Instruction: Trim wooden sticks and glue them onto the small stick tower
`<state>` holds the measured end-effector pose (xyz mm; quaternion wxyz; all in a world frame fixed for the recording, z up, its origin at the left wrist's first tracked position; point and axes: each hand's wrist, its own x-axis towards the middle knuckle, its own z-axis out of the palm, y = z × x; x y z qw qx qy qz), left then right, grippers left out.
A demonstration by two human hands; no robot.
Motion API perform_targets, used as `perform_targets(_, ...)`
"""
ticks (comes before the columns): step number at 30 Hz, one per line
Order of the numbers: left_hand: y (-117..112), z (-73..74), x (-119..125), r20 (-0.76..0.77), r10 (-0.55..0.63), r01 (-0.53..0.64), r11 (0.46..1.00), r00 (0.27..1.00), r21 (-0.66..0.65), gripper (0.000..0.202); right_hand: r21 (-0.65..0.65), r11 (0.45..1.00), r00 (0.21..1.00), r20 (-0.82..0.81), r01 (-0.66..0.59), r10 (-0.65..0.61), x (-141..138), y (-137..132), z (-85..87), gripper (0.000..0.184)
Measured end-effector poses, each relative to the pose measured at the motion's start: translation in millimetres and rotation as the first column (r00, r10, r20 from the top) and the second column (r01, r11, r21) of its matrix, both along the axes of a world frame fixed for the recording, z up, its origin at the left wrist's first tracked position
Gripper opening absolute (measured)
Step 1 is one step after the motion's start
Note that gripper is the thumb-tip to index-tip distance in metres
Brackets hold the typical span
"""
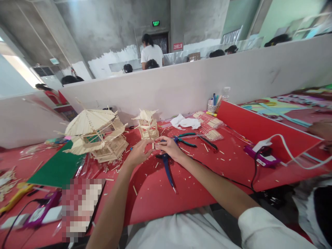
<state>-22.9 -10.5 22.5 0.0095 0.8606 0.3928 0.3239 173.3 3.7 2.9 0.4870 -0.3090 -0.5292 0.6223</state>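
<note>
My left hand (138, 154) and my right hand (168, 148) meet at the middle of the red table. Their fingertips close around a small pale wooden stick piece (153, 146), partly hidden by the fingers. Directly behind them stands a small tiered pavilion model (147, 125) built of thin wooden sticks. To the left of my left hand is a larger stick pavilion (97, 136) with a wide sloping roof. A blue-handled tool (168, 171) lies just below my right hand. Pliers with green and black handles (187, 141) rest beyond that hand.
Bundled sticks (213, 134) in plastic and crumpled white tissue (184, 121) lie at the back. Right stands a red board (259, 128) beside a purple power strip (261, 157); a black cable crosses the table. Left are a green board (57, 166) and a yellow tool (18, 197). Stick scraps are scattered around.
</note>
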Motion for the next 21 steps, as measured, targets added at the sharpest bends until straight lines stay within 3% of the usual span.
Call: perform_targets(21,1.8,-4.2,1.3,-0.11,-0.041,0.05,0.995,0.993,0.084,0.034,-0.018,1.0,0.999,0.035,-0.005,0.006,-0.2,-2.3,1.1,0.045)
